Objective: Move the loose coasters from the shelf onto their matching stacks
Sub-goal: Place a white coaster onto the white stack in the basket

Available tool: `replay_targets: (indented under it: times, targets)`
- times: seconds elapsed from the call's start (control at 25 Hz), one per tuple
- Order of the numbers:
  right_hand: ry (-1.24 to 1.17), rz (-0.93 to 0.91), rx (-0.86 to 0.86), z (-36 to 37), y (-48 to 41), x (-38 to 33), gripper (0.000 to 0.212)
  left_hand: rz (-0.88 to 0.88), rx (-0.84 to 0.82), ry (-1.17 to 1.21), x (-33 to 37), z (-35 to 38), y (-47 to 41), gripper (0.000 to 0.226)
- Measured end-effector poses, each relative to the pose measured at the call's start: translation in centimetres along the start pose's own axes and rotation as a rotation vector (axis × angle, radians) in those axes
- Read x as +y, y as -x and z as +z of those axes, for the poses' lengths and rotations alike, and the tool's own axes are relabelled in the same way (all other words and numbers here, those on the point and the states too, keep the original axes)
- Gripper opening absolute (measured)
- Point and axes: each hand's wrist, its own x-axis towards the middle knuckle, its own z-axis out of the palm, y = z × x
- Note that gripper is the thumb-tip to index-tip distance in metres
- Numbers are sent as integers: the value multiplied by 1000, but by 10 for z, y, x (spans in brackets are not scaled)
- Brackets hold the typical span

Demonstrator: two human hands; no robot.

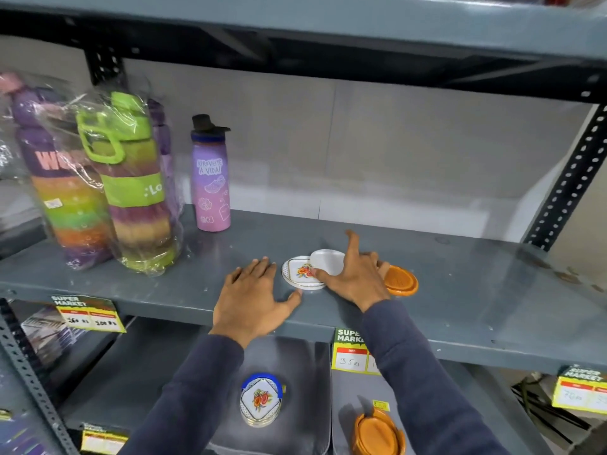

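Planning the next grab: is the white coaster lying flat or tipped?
Tipped: the white coaster leans on the floral coaster, under the right hand.

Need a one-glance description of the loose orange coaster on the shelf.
On the grey shelf that holds the bottles, look just right of the right hand. The orange coaster lies flat there, touching the fingers. It is plain orange; the coasters left of it are white, one with a fruit print.

— What lies on the shelf (460,290)?
— Three bottles (212,178) at the left. Toward the front, two loose coasters (300,274) overlap between the left hand (253,297) and right hand (353,277); another coaster (400,281) sits just right of them.
— And below?
— Two coaster stacks (261,403) on the lower shelf (147,382), side by side.
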Motion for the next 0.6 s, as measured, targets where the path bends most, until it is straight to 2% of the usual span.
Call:
replay_targets:
  times: [0.16,0.24,0.6]
  targets:
    - [-222,12,-7,-1,-1,1,89,2,-5,-11,0,0,0,88]
    - [-311,-24,27,-6,5,-2,89,4,-3,-12,0,0,0,86]
    - [-399,-455,475,-88,98,-55,89,13,8,-11,-1,1,2,87]
